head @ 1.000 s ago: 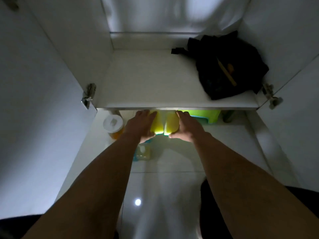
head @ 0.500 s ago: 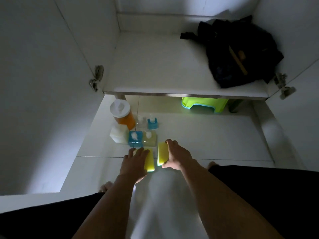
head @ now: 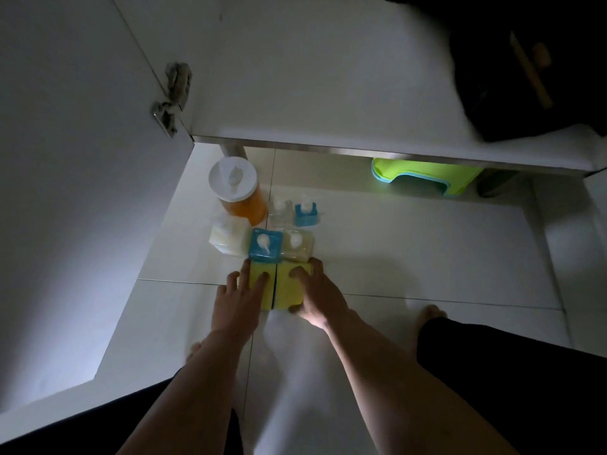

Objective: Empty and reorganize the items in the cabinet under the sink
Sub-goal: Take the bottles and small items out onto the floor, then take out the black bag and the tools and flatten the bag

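Note:
Two yellow sponges lie side by side on the white floor tiles below the open cabinet. My left hand point(head: 235, 303) holds the left sponge point(head: 266, 297), fingers lying over its top and left side. My right hand point(head: 320, 297) grips the right sponge point(head: 289, 292), thumb at its near edge and fingers over its far right corner. Both sponges touch the row of bottles behind them: a blue pump bottle point(head: 265, 246) and a clear pump bottle point(head: 297, 246). The cabinet shelf point(head: 328, 77) above is bare except for a black bag point(head: 525, 60) at its right.
An orange canister with a white lid point(head: 233, 178), a white bottle point(head: 226, 239), a small clear bottle point(head: 281, 208) and a small blue bottle point(head: 306, 213) stand in a cluster. A green step stool point(head: 423, 175) sits under the cabinet. The open left door point(head: 65, 159) flanks the floor.
Both hands drew the two sponges out from under the cabinet toward me, then pushed them forward on the floor against the pump bottles. The view tilted down.

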`<action>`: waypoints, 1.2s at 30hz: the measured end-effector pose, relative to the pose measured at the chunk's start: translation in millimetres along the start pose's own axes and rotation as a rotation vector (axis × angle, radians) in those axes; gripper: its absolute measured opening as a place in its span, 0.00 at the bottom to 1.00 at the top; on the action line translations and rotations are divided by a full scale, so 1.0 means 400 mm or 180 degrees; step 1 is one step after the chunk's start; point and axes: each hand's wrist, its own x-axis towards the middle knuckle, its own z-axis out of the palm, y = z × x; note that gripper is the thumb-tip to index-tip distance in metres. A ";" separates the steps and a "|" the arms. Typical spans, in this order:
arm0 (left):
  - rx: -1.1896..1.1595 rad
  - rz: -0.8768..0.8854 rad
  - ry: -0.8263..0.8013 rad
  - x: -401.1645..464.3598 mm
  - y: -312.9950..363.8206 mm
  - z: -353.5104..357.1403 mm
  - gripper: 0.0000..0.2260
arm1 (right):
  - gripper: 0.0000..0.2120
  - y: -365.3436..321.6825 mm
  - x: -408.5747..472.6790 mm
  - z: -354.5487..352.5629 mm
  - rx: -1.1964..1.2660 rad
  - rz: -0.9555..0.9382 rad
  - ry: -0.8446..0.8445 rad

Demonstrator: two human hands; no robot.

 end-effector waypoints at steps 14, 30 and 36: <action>-0.0376 -0.0051 0.0093 -0.084 0.198 -0.299 0.25 | 0.33 -0.027 -0.200 -0.314 -0.0288 0.0528 0.0223; -0.0487 0.0499 0.1065 0.147 0.513 -0.831 0.28 | 0.21 0.270 -0.312 -1.030 0.0151 0.1141 0.1728; -0.0527 0.0785 0.1061 0.422 0.688 -0.827 0.26 | 0.20 0.485 -0.148 -1.139 0.0459 0.1132 0.1812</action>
